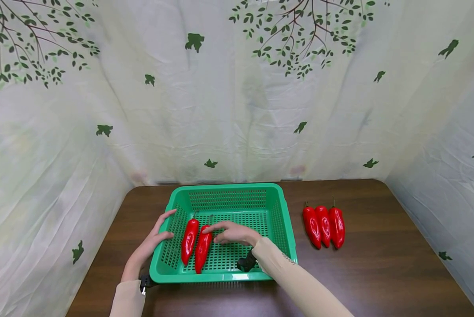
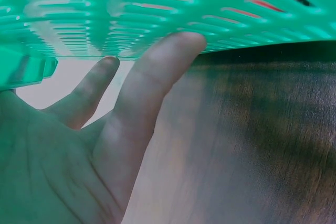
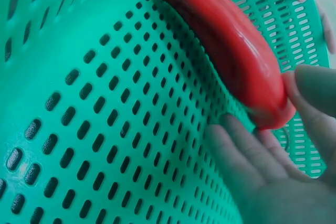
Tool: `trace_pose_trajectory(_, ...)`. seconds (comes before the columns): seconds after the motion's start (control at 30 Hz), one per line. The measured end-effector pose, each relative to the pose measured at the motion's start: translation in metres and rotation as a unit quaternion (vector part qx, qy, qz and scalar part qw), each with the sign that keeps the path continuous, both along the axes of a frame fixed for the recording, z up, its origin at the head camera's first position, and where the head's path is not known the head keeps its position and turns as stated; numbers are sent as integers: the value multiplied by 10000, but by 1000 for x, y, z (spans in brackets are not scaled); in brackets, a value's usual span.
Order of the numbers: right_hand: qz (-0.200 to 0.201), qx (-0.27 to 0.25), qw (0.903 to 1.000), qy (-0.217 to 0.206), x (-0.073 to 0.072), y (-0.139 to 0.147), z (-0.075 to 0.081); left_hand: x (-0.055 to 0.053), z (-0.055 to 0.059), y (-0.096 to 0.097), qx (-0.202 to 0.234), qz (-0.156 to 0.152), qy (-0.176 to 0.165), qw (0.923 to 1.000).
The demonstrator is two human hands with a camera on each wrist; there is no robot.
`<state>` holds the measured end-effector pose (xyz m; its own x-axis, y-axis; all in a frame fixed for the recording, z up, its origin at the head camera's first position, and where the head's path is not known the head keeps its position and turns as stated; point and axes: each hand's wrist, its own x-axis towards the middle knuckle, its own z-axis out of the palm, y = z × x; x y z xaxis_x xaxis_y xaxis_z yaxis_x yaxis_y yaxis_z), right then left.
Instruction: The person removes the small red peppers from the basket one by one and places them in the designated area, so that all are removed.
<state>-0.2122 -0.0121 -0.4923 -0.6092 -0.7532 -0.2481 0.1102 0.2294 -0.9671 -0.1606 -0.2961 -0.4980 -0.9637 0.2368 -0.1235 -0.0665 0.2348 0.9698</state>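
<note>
Our left hand (image 1: 151, 240) rests flat against the green perforated plastic basket (image 1: 278, 196), steadying it on the table (image 1: 379, 273). Our right hand (image 1: 237, 233) touches, fingers relaxed, a glossy red pepper (image 1: 203, 248) inside, beside another (image 1: 189, 241); three more peppers (image 1: 324, 225) lie outside.

Head view high above the basket (image 1: 225, 277); wrist views close, sharing its mesh.

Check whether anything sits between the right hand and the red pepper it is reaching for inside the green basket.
Nothing visible does. The right hand is inside the green basket, fingertips already at the stem end of the nearer red pepper. A second pepper lies beyond it, on the far side from that hand.
</note>
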Motion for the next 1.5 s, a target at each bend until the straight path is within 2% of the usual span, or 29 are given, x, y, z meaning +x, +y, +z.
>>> trace_pose_trajectory(0.3, -37, -578, 9983, 45, 2, -1, 1, 1, -1, -1, 27, -5, -24, 10000)
trace_pose_trajectory(0.53, -445, -864, 9952, 108, 2, -1, 3, 0, -1, -1, 54, -31, -53, 10000)
trace_pose_trajectory(0.67, -696, -1023, 9923, -52, 1, -1, 5, 0, -1, 0, 54, -10, -91, 9999)
trace_pose_trajectory(0.87, -863, -1291, 9877, -182, -1, -1, 8, 0, 0, 0, 78, -9, -121, 9999)
trace_pose_trajectory(1.13, -1129, -1776, 9771, -329, -4, -1, 11, 0, 1, 1, 70, 3, -78, 9999)
trace_pose_trajectory(1.5, -1403, -1979, 9686, -535, -4, 1, 17, 1, 3, 1, 164, -50, -53, 9998)
